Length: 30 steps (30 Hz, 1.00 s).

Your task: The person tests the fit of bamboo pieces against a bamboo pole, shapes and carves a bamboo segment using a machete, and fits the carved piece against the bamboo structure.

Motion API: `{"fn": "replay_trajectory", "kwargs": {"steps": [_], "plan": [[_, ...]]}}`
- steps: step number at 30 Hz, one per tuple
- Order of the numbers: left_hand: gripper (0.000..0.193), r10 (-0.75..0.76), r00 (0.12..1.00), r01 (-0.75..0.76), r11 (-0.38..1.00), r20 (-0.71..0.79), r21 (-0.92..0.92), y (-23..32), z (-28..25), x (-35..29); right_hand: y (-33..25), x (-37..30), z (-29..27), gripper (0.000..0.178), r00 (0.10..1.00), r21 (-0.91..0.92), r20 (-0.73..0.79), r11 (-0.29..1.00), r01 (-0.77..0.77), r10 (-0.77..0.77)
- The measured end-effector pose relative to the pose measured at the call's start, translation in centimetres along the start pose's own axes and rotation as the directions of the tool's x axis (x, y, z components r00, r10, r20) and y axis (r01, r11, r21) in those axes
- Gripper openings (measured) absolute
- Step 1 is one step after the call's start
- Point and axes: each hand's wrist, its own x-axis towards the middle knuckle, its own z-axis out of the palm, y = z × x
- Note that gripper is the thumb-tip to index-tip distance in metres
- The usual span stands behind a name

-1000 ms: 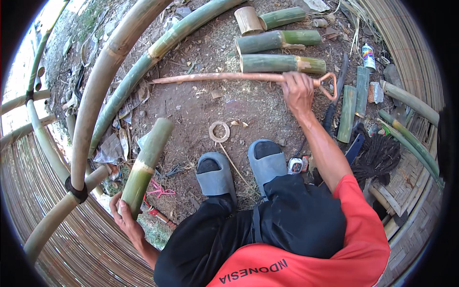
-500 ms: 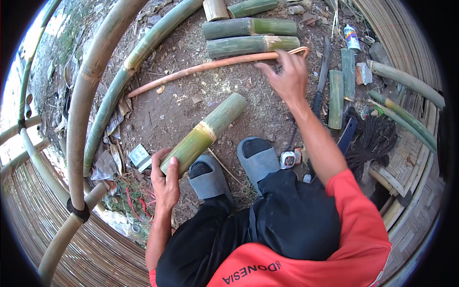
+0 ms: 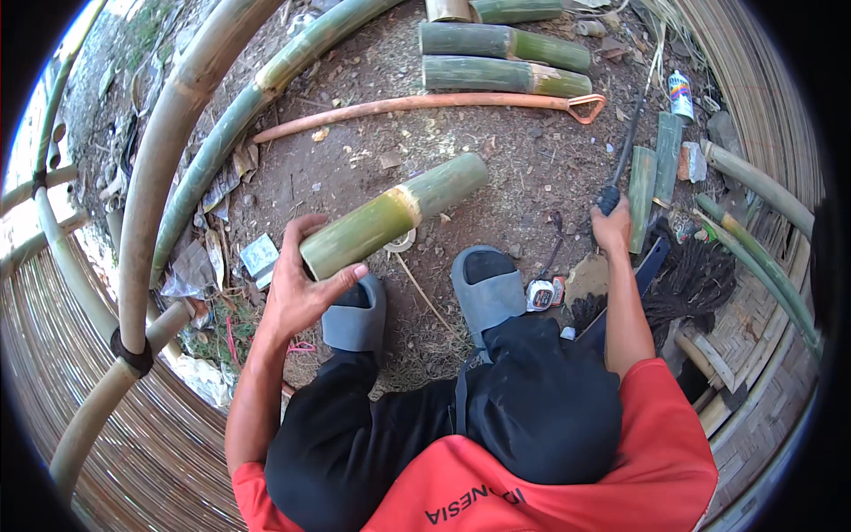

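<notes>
While left hand (image 3: 297, 285) grips bamboo section (image 3: 359, 232) | right hand (image 3: 612, 227) clasps knife handle (image 3: 608, 197) | red shirt (image 3: 660, 434): dark lettering (image 3: 474, 504)

Green bamboo piece (image 3: 381, 225), banded pale tan; knife handle (image 3: 607, 199), apparently black; red shirt (image 3: 541, 496).

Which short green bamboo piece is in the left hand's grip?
The bamboo piece at the picture's centre, slanting up to the right, its lower end in the left hand. The other short green pieces lie farther off on the ground.
</notes>
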Motion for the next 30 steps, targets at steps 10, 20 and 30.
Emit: {"fn": "replay_trajectory", "kwargs": {"steps": [10,20,30], "plan": [[0.063,-0.347,0.857,0.512,0.654,0.381,-0.557,-7.7,-1.6,5.4,-2.3,-11.9,-3.4,0.034,0.974,0.669,-0.149,0.743,-0.026,0.168],[0.079,0.458,0.886,-0.463,0.868,0.069,0.18,-5.4,-1.5,4.0,-4.1,-26.9,-3.2,0.035,0.99,0.35,-0.047,0.926,0.138,-0.13],[0.06,0.796,0.593,-0.777,0.527,0.121,0.343,-0.8,2.3,2.1,-3.2,-25.5,5.7,0.045,0.96,0.67,-0.082,0.698,0.251,-0.266]]}}
